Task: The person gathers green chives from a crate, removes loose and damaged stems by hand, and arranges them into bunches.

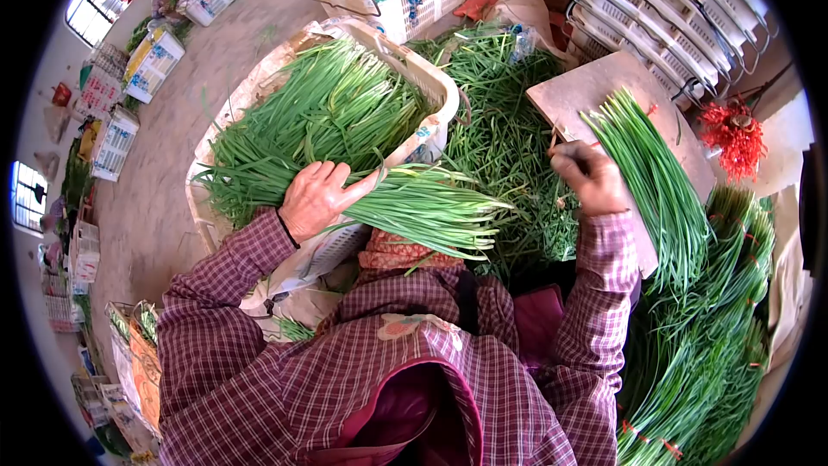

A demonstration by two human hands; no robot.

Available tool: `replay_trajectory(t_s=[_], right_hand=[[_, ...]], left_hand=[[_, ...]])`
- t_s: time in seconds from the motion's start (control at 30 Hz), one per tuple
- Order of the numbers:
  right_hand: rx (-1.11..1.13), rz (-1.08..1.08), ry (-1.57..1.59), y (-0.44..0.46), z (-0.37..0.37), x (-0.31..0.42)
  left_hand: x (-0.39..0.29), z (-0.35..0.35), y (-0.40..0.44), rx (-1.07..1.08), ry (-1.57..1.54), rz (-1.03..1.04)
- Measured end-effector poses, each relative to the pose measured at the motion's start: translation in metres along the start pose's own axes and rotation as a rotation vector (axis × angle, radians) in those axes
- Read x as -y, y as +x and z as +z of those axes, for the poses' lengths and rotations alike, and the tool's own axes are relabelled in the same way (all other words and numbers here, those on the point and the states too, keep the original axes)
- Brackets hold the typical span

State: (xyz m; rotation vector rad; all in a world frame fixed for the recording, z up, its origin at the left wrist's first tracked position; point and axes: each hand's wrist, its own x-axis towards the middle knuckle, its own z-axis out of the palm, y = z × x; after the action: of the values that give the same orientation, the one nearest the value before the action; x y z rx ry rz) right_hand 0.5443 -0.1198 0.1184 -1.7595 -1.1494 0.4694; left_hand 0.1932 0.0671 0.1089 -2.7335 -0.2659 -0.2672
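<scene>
Since they might slip apart, the greens (440, 207) lay gripped in your left hand (321, 197) over the basket rim (450, 97), while your right hand (593, 178) curled its fingertips together by the board (573, 91), though I couldn't tell if it pinched anything.

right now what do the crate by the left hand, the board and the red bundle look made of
The crate looks like matt, off-white moulded plastic: rounded rim, slotted wall. The board may be wood or composite: flat, dull, pinkish brown, no clear grain. The red bundle seems soft, perhaps plastic or cord: many thin, loose strands.
</scene>
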Motion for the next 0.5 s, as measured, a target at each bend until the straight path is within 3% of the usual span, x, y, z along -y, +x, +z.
replay_trajectory(t_s=[0.07,0.17,0.23,0.3,0.5], right_hand=[[-0.017,-0.052,-0.515,-0.004,0.02,-0.016],[0.113,-0.217,-0.331,-0.002,0.055,-0.011],[0.218,-0.187,-0.43,-0.001,0.073,0.003],[0.354,-0.187,-0.198,0.006,0.088,-0.01],[0.378,-0.132,-0.041,0.001,0.101,-0.012]], left_hand=[[-0.002,-0.002,0.003,-0.029,-0.007,0.021],[-0.004,-0.008,0.009,-0.084,-0.018,0.059],[-0.005,-0.012,0.011,-0.11,-0.024,0.084],[-0.006,-0.014,0.012,-0.13,-0.004,0.103],[-0.008,-0.016,0.011,-0.131,0.009,0.11]])
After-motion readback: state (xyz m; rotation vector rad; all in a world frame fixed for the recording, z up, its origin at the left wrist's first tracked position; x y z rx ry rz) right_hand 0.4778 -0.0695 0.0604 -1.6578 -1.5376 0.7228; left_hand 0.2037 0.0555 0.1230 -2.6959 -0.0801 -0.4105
